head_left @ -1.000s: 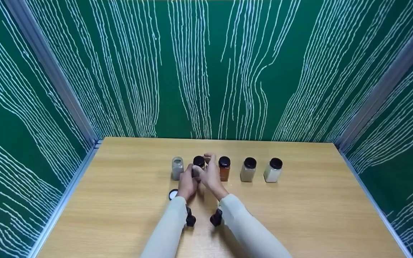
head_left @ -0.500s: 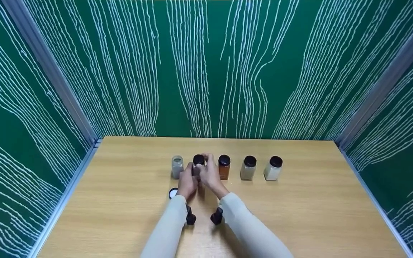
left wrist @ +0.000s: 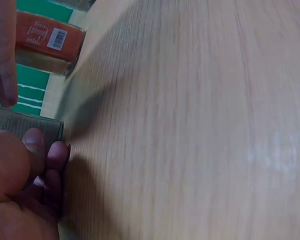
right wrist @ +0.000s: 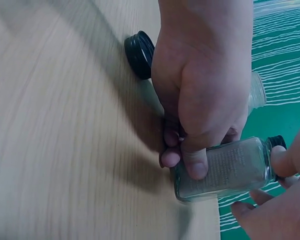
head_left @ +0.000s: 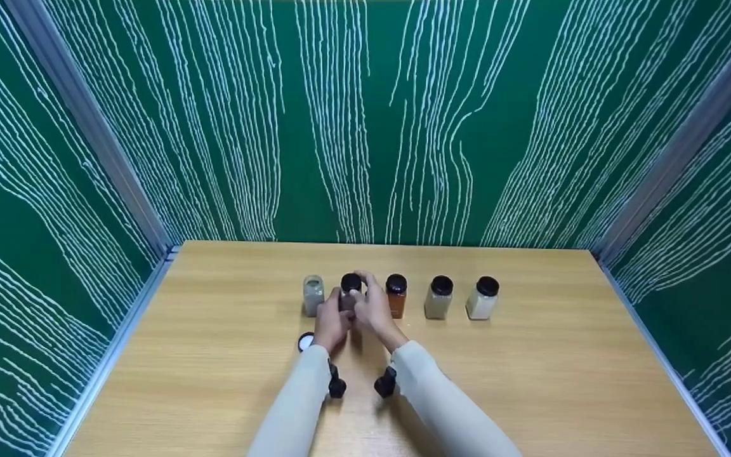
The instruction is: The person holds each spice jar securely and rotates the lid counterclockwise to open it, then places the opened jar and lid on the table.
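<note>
A square glass spice jar stands upright between both hands, filled with a greyish powder and topped by a black lid. Low on its body, near the base, my left hand grips it; the thumb presses the printed face in the right wrist view. My right hand pinches the lid from the right, its thumb on the near side. To the left is a lidless glass jar with grey contents. Its neighbour on the right is a jar of orange-red powder, barcode visible in the left wrist view.
A loose black lid with a white inside lies near my left wrist. Farther right stand a capped jar of beige powder and a capped jar of whitish contents. Green walls with white lines enclose the wooden table.
My right hand's thumb and fingers have drawn in around the jar's lid. The left hand keeps its grip, and the jars stay where they were.
</note>
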`<action>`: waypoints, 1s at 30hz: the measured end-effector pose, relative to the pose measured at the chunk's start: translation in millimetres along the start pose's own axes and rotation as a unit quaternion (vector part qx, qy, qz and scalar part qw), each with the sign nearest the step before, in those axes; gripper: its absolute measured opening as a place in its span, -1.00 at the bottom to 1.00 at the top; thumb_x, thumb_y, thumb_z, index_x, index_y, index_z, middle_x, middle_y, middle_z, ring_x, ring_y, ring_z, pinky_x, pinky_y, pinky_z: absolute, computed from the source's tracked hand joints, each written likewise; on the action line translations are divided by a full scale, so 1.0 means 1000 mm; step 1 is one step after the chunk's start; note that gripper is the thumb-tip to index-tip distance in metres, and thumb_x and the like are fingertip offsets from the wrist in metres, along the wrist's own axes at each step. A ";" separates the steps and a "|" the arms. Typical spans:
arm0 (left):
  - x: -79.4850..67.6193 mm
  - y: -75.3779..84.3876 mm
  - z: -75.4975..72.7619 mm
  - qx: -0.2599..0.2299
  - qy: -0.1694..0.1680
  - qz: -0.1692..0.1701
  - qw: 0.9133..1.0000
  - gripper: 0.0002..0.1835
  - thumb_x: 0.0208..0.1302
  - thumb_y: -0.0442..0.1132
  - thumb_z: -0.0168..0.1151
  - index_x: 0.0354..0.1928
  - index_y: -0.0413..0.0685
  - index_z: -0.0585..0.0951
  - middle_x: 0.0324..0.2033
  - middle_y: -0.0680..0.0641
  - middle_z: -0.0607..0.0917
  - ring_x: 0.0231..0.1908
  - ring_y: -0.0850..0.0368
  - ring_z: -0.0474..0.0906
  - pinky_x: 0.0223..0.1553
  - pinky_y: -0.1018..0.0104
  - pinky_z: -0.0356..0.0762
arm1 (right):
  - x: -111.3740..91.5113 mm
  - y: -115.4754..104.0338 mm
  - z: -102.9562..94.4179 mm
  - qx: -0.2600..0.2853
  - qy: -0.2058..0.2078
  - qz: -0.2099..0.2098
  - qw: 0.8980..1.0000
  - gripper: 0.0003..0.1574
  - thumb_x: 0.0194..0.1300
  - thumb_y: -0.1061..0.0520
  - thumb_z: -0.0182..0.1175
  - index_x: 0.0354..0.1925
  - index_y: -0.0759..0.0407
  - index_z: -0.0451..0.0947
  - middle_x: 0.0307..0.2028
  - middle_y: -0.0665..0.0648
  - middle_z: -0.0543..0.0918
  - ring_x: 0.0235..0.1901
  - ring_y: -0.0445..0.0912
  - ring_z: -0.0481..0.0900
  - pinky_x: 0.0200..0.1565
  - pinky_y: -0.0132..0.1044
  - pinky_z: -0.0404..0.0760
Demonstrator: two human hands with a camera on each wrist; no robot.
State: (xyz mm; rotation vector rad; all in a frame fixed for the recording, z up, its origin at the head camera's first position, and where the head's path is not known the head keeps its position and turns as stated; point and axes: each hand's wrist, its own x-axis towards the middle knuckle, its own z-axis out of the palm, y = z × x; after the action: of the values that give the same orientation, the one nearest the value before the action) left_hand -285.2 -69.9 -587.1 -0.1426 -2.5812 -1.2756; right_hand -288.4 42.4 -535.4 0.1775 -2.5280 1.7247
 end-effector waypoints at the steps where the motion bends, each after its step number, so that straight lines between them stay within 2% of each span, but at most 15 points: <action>1: 0.000 0.000 0.000 0.002 0.003 0.004 1.000 -0.55 0.11 -0.55 0.31 0.07 -0.22 0.53 -0.20 -0.35 0.72 -0.16 -0.27 0.66 -0.09 -0.13 0.59 | 0.000 0.000 0.000 0.001 0.002 -0.001 1.000 -0.42 0.45 0.34 0.17 0.38 0.29 0.36 0.37 0.35 0.45 0.32 0.16 0.46 0.36 0.04 0.38; 5: 0.000 -0.001 -0.001 0.007 0.015 0.014 1.000 -0.59 0.13 -0.51 0.34 0.05 -0.21 0.54 -0.21 -0.33 0.73 -0.16 -0.27 0.67 -0.08 -0.14 0.59 | -0.001 -0.001 0.001 0.002 0.024 0.009 1.000 -0.27 0.32 0.21 0.39 0.38 0.27 0.39 0.35 0.33 0.49 0.30 0.18 0.49 0.31 0.02 0.44; 6: 0.000 -0.001 -0.001 0.007 0.017 0.017 1.000 -0.59 0.13 -0.50 0.35 0.04 -0.21 0.54 -0.22 -0.32 0.73 -0.17 -0.27 0.68 -0.08 -0.14 0.59 | -0.001 -0.001 0.002 -0.001 0.034 0.011 0.999 -0.25 0.28 0.19 0.43 0.36 0.27 0.40 0.33 0.33 0.51 0.37 0.19 0.41 0.33 0.03 0.42; 7: 0.000 -0.001 -0.001 0.009 0.017 0.017 1.000 -0.59 0.13 -0.51 0.35 0.04 -0.20 0.54 -0.24 -0.31 0.73 -0.18 -0.25 0.67 -0.09 -0.13 0.59 | -0.001 -0.001 0.003 -0.004 0.044 0.016 0.999 -0.25 0.26 0.18 0.46 0.34 0.26 0.41 0.31 0.32 0.53 0.37 0.20 0.42 0.34 0.04 0.41; 12: -0.001 -0.002 0.001 0.015 0.016 0.020 1.000 -0.62 0.13 -0.50 0.30 0.02 -0.18 0.54 -0.32 -0.28 0.72 -0.27 -0.22 0.65 -0.14 -0.12 0.60 | -0.001 -0.001 0.008 -0.027 0.090 0.025 0.995 -0.33 0.21 0.15 0.50 0.19 0.25 0.44 0.17 0.28 0.60 0.22 0.16 0.55 0.24 0.00 0.50; 17: 0.001 0.000 -0.001 0.020 0.005 0.006 1.000 -0.66 0.16 -0.52 0.23 -0.02 -0.14 0.53 -0.34 -0.23 0.70 -0.31 -0.16 0.60 -0.17 -0.08 0.58 | -0.001 0.000 0.011 -0.039 0.110 0.013 0.993 -0.46 0.23 0.18 0.48 0.07 0.25 0.45 0.07 0.27 0.63 0.15 0.13 0.59 0.21 -0.03 0.53; 22: 0.003 0.000 -0.002 0.020 0.004 0.008 1.000 -0.68 0.16 -0.54 0.17 -0.04 -0.16 0.53 -0.32 -0.26 0.70 -0.31 -0.19 0.59 -0.18 -0.11 0.57 | 0.000 -0.001 0.012 -0.039 0.096 -0.011 0.995 -0.55 0.32 0.33 0.33 0.14 0.29 0.45 0.14 0.34 0.62 0.25 0.18 0.53 0.30 0.01 0.45; 26: 0.003 -0.001 -0.001 0.019 0.009 0.018 1.000 -0.62 0.09 -0.55 0.16 -0.01 -0.20 0.53 -0.28 -0.31 0.72 -0.28 -0.25 0.64 -0.16 -0.15 0.59 | 0.001 -0.002 0.012 -0.038 0.065 -0.017 0.997 -0.48 0.37 0.44 0.17 0.27 0.34 0.41 0.23 0.38 0.57 0.31 0.20 0.48 0.35 0.04 0.39; 30: 0.002 -0.003 -0.001 0.015 0.000 0.007 1.000 -0.57 0.09 -0.56 0.15 0.06 -0.21 0.53 -0.23 -0.33 0.73 -0.23 -0.24 0.65 -0.11 -0.14 0.59 | 0.000 -0.003 0.011 -0.037 0.036 -0.006 0.999 -0.42 0.40 0.48 0.09 0.36 0.35 0.37 0.30 0.39 0.52 0.34 0.20 0.44 0.38 0.03 0.35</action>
State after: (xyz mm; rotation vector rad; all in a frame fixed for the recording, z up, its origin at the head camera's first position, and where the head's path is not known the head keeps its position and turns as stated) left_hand -287.0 -72.7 -588.1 -0.1560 -2.5945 -1.2303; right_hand -288.3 31.1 -536.7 0.1220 -2.5284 1.6010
